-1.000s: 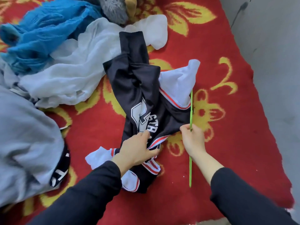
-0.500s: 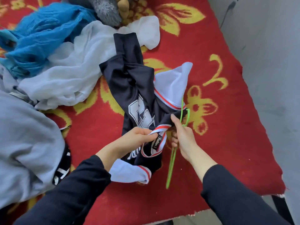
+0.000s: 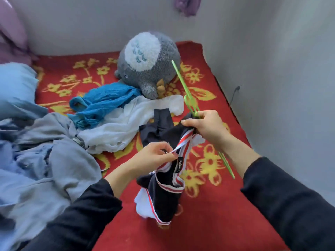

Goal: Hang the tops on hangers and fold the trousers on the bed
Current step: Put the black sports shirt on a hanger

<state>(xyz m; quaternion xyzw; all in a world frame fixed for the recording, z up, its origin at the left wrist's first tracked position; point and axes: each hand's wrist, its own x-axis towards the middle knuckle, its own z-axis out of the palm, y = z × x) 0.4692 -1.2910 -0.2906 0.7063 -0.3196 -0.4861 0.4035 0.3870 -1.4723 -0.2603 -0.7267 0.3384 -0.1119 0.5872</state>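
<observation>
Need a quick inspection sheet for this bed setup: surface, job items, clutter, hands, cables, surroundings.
Surface: red bed cover with yellow flowers.
Job's things: dark top with striped trim, partly held up; green hanger, tilted.
Clutter: plush toy, blue cloth, white cloth, grey garment, pillow.
Hands: left hand pinches the top's collar; right hand grips hanger and top.
Cables: thin dark line on the wall, maybe a cable.
Surroundings: grey walls, purple cloth hanging.

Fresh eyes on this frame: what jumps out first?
Centre frame, the left hand pinches the striped collar of a dark top while the right hand grips a green hanger against it. Behind them a big grey plush toy lies on the red floral blanket, near the wall.
</observation>
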